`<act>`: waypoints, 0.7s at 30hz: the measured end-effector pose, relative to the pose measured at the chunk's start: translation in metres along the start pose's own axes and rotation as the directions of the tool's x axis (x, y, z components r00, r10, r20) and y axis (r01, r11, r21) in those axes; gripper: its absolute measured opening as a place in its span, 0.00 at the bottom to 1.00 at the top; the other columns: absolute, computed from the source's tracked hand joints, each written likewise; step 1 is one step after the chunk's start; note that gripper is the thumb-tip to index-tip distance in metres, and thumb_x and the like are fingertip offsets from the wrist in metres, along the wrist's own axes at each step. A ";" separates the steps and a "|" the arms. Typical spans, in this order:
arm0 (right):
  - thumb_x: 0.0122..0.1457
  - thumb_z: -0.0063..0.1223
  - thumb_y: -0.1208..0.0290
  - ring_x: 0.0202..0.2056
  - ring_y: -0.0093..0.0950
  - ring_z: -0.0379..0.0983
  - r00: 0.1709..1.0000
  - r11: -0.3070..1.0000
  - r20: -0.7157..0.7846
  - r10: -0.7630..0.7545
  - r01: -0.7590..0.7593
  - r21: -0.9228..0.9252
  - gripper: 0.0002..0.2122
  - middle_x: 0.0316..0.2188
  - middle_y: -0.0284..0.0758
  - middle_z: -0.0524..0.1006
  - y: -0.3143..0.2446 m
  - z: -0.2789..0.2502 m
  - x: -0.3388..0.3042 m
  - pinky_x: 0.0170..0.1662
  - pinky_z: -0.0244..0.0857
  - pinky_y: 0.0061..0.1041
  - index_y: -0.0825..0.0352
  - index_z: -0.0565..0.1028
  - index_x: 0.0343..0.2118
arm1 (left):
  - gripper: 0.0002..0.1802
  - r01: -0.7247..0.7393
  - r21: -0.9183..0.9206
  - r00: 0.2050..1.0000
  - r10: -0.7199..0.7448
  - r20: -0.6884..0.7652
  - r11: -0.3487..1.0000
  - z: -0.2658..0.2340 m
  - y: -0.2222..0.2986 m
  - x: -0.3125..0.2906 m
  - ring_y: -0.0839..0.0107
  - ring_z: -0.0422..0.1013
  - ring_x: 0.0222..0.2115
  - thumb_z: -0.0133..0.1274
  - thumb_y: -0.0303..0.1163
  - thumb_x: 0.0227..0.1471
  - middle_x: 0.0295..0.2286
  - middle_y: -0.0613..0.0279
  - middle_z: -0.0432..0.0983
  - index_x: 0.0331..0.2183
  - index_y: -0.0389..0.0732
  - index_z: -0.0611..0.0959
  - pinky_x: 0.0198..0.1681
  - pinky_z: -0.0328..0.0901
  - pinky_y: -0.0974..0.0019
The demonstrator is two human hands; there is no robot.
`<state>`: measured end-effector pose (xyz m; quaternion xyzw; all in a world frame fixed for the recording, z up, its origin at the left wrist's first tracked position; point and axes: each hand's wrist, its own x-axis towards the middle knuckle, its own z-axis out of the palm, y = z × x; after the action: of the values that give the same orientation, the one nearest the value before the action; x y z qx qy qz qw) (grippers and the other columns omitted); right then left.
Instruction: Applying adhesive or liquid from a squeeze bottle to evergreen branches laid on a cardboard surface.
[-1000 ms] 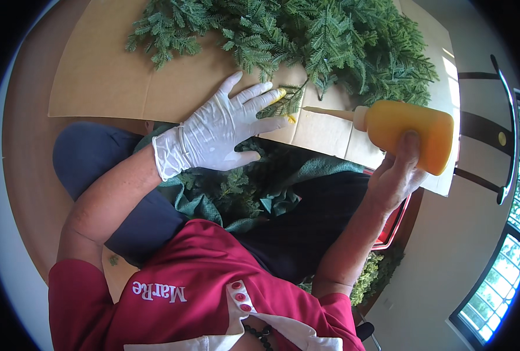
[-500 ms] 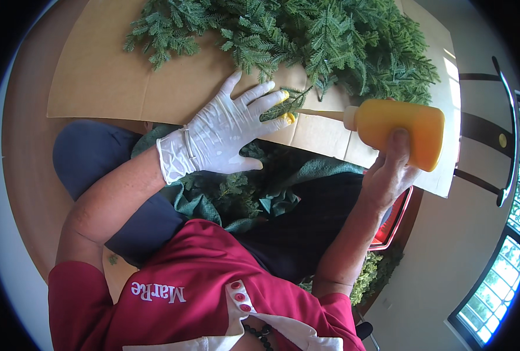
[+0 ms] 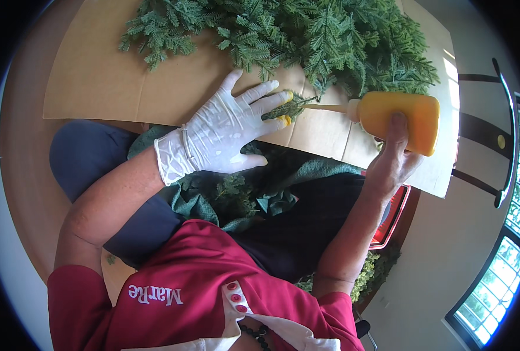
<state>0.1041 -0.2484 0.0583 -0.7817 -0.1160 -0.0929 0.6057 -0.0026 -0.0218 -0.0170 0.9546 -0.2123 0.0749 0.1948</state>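
My left hand [image 3: 222,131] wears a white glove and lies with its fingers spread over the front edge of the cardboard [image 3: 96,88]. Yellow stains mark two of its fingertips. Beside those fingertips rests a small green artificial fir sprig [image 3: 295,107], partly hidden by the fingers. My bare right hand [image 3: 391,164] is wrapped round a yellow squeeze bottle [image 3: 409,120], tipped on its side. The bottle's long thin nozzle [image 3: 329,107] points left, its tip at the sprig.
A large heap of artificial fir branches [image 3: 342,47] covers the cardboard's far side. Below its front edge, a green woven sack [image 3: 192,205] with more greenery lies between my legs. A red container [image 3: 391,219] stands by my right forearm, and a chair [image 3: 505,134] is at the right.
The bottle has tilted closer to level and shifted slightly up and left, and its nozzle tip has drawn a little right, off the gloved fingertip. My left hand has hardly moved.
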 end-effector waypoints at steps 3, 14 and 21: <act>0.54 0.62 0.69 0.34 0.26 0.74 0.992 1.000 -0.129 0.008 -0.010 -0.012 0.16 0.34 0.36 0.78 0.001 -0.008 0.007 0.40 0.69 0.25 0.71 0.75 0.43 | 0.38 -0.006 0.016 1.000 0.006 0.001 1.000 0.000 0.000 0.002 0.55 0.53 0.62 0.62 0.50 0.39 0.60 0.54 0.59 0.54 0.50 0.74 0.62 0.41 0.35; 0.58 0.58 0.68 0.41 0.29 0.72 0.995 0.968 -0.095 -0.019 0.042 0.248 0.19 0.40 0.38 0.74 0.009 -0.016 0.005 0.40 0.69 0.23 0.71 0.70 0.50 | 0.40 -0.034 0.050 0.999 0.032 0.042 0.998 0.003 -0.001 0.005 0.53 0.53 0.62 0.61 0.52 0.40 0.60 0.53 0.58 0.55 0.49 0.73 0.62 0.42 0.37; 0.56 0.59 0.68 0.39 0.29 0.73 0.998 0.995 -0.056 0.025 -0.019 0.100 0.18 0.38 0.38 0.76 0.011 -0.013 0.005 0.42 0.68 0.26 0.71 0.73 0.47 | 0.42 -0.012 0.038 0.999 0.011 0.040 0.999 0.003 0.001 0.006 0.53 0.52 0.63 0.61 0.53 0.39 0.61 0.52 0.56 0.56 0.51 0.71 0.62 0.40 0.35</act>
<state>0.1119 -0.2631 0.0523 -0.7488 -0.0946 -0.1025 0.6480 0.0025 -0.0260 -0.0183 0.9583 -0.2201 0.0610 0.1719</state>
